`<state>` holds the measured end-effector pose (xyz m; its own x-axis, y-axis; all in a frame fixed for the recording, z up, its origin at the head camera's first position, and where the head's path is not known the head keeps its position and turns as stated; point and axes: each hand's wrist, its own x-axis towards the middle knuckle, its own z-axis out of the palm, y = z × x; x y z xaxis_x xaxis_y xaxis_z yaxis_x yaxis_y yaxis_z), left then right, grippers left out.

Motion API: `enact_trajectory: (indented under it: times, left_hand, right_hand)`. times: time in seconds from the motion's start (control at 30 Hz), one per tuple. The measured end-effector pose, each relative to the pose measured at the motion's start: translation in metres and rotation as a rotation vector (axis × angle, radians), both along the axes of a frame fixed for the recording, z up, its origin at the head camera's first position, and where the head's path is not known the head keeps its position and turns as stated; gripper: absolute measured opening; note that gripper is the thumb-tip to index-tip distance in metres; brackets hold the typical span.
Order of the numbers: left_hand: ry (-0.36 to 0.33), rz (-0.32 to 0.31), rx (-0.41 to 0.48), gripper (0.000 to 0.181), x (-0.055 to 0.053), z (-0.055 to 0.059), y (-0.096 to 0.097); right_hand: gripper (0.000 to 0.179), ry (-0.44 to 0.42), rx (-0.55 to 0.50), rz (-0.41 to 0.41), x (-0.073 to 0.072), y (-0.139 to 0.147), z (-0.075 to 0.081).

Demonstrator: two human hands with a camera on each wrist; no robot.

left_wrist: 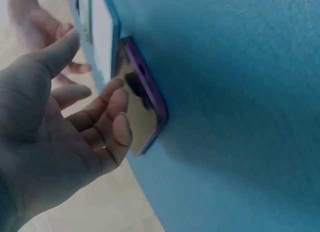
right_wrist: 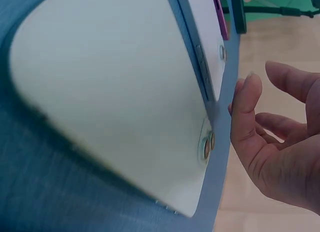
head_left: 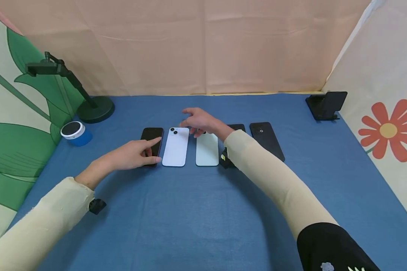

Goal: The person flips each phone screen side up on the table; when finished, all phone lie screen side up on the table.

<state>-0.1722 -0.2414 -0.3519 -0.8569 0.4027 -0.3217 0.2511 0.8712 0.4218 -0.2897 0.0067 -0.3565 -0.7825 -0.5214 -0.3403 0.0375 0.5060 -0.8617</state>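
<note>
Several phones lie in a row. My left hand (head_left: 135, 153) hovers over the leftmost, a dark-screened phone (head_left: 152, 133) with a purple edge in the left wrist view. Its forefinger and thumb are extended, the other fingers bent, and nothing is held. Beside that phone lies a pale lavender phone (head_left: 175, 148), camera side up. Above the top of a pale green phone (right_wrist: 110, 92) is my right hand (head_left: 201, 121), its fingers loosely spread and free of any object. My right forearm partly covers a black phone (head_left: 236, 127); another black phone (head_left: 268, 139) lies to its right.
A blue cloth (head_left: 190, 218) covers the table. At the back left stands a black lamp-like stand (head_left: 95, 110), with a blue and white round container (head_left: 77, 134) in front of it. A black folding stand (head_left: 326, 106) sits at the back right.
</note>
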Motion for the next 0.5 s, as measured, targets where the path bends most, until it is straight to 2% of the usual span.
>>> enact_trajectory:
  times: [0.23, 0.5]
  left_hand:
    - [0.057, -0.025, -0.019, 0.082, 0.001, -0.009, 0.01]
    - [0.109, -0.015, -0.191, 0.09, 0.004, -0.015, 0.021]
  right_hand:
    - [0.074, -0.04, 0.042, -0.002, -0.001, 0.004, -0.004]
    - [0.074, -0.038, 0.073, 0.014, -0.001, 0.004, -0.009]
